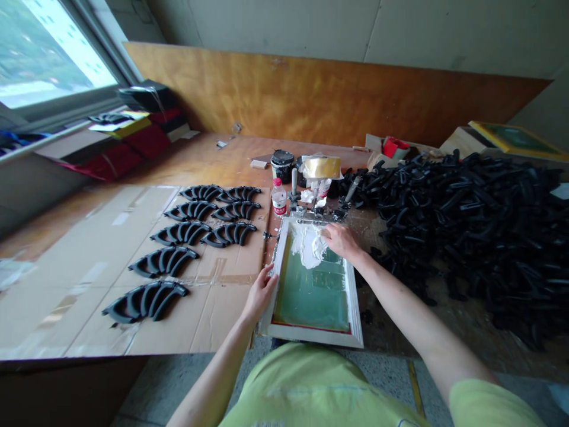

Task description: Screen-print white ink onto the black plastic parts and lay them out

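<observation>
A screen printing frame (354, 299) with pale edges and green mesh lies in front of me. White ink (310, 246) is smeared thickly over the mesh's far end. My left hand (261, 290) grips the frame's left edge, thumb and fingers against the rim. At the far right part of the mesh, my right hand (342, 240) is closed beside the white ink; what its fingers hold is too small to make out. Clamp hardware (340, 212) sits just beyond the frame's far edge.
Left, curved black plastic parts (164, 261) lie in rows on flattened cardboard (80, 296). A large heap of black parts (471, 225) covers the right side. Behind the frame stand a red-capped bottle (278, 198), a dark tub (283, 166) and a tape roll (320, 168).
</observation>
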Demonstrator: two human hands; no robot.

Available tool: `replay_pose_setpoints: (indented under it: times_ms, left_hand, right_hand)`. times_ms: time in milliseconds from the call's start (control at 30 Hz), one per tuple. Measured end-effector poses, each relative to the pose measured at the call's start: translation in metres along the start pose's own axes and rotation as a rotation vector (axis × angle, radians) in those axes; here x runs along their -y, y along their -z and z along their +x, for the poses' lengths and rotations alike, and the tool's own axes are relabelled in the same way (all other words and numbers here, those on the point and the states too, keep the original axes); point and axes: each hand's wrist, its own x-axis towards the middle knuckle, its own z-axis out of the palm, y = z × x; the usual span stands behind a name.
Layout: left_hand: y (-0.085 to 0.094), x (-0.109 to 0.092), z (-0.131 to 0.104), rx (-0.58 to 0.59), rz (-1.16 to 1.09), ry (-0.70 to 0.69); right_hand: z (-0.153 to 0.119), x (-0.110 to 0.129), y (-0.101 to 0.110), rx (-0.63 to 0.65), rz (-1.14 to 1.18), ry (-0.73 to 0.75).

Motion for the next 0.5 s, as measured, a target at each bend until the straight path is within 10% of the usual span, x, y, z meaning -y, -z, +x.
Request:
replay_pose_setpoints:
  times_ms: [500]
  left_hand:
    - [0.0,-0.005,-0.002,0.002,0.043,0.003]
  right_hand:
    - [0.005,0.032,-0.033,-0.03,-0.071,-0.011]
